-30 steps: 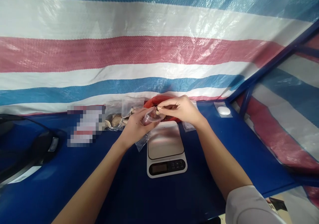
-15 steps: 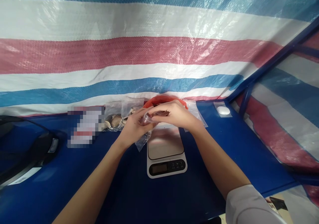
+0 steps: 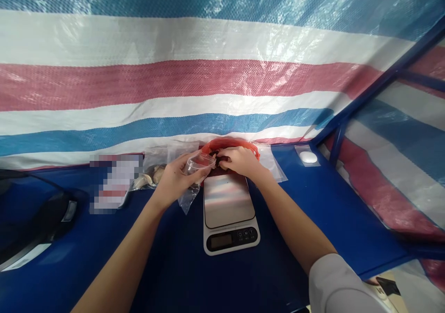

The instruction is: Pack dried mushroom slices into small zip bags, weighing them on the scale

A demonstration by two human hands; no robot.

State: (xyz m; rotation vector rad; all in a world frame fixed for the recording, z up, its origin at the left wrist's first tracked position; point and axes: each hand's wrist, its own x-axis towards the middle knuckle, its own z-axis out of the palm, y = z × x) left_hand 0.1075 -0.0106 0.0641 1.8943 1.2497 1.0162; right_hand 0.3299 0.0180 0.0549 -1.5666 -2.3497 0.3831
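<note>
Striped tarpaulin sheeting (image 3: pixel 208 81) walls in a blue bench (image 3: pixel 320 201), seen from the head camera. Clock directions run from the white kitchen scale (image 3: pixel 229 206). In the last second the right hand (image 3: pixel 239 160) has left the mouth of a clear plastic bag (image 3: pixel 200 162) and gone into the red open-topped container (image 3: pixel 225 142) at 12 o'clock. That suggests it is among the pieces rather than at the bag. Its fingers are bunched over dark pieces (image 3: pixel 219 157), perhaps dried mushrooms; whether they pinch one I cannot tell. The left hand (image 3: pixel 179 178), at 10 o'clock, pinches the clear plastic bag between thumb and fingers, its mouth gaping just beside the container. Further out at 10 o'clock lie bagged mushroom-like slices (image 3: pixel 146 181); a black strapped item (image 3: pixel 41 225) sits at 9. At 2 o'clock are a flat clear pouch (image 3: pixel 273 164) and, beyond it, a white oval object (image 3: pixel 308 157) in clear wrap. The right hand hides much of the container's contents, and the scale crowds its near edge.
</note>
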